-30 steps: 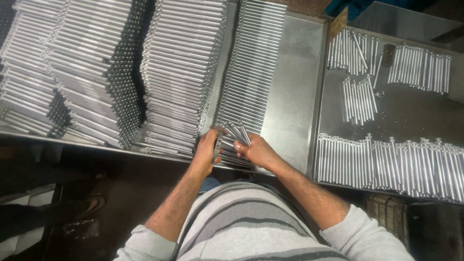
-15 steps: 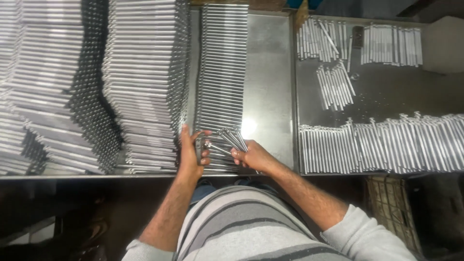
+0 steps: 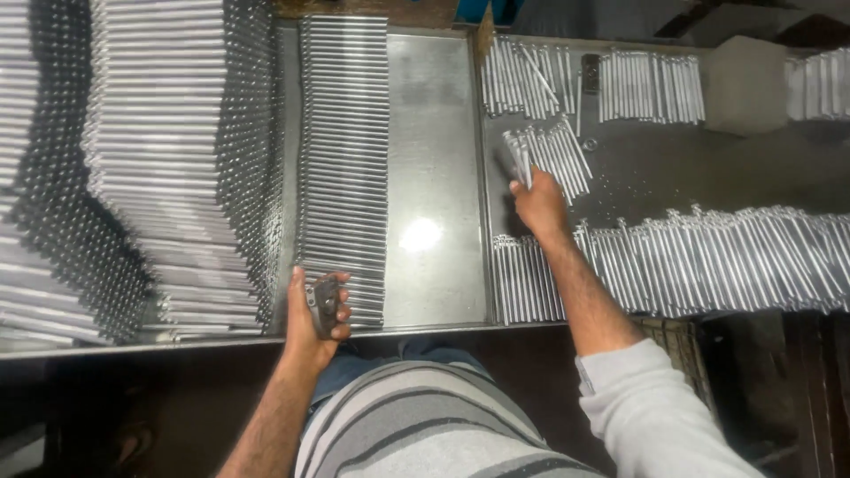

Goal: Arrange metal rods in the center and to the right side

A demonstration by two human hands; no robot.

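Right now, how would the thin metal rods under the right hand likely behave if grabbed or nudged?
The metal rods look straight and shiny, so probably stiff and a bit slippery. Being round and lying loose, they would likely roll or scatter. The right hand grips several, suggesting each is light.

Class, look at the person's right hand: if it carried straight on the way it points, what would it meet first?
The right hand already touches a small loose bunch of metal rods; straight on, probably the upper rod row, though depth is unclear.

Cool overhead light glares as a white hotspot on the steel counter (image 3: 425, 235), deep shadow fills the gaps between the stacked rods (image 3: 168, 159), and the dim lower edge and corners look soft and grainy
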